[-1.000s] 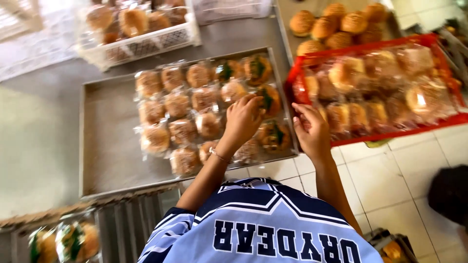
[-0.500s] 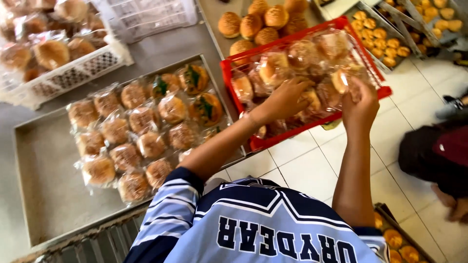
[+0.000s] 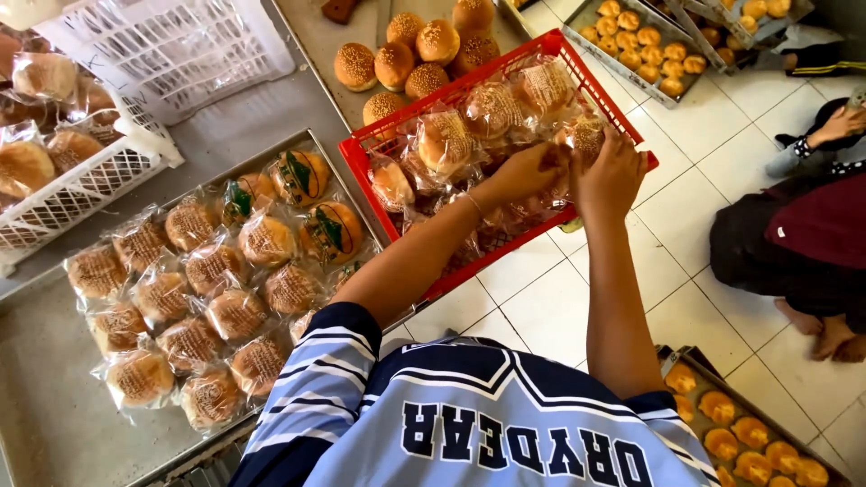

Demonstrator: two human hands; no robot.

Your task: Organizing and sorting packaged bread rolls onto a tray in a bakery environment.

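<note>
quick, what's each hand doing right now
Left hand: closed on a wrapped bun in the red crate.
Right hand: over the crate; grip cannot be told.

A red crate (image 3: 361, 158) of lattice pattern is shown. Golden-brown, seed-speckled buns (image 3: 356, 65) are seen. A blue-and-white striped sleeve (image 3: 320, 379) and white floor tiles (image 3: 541, 298) are visible.

The buns' wrappers (image 3: 271, 239) are clear, glossy plastic. The red crate (image 3: 365, 153) is moulded plastic lattice, the tray (image 3: 54, 433) dull grey metal, the floor (image 3: 541, 298) smooth glossy white tile.
</note>
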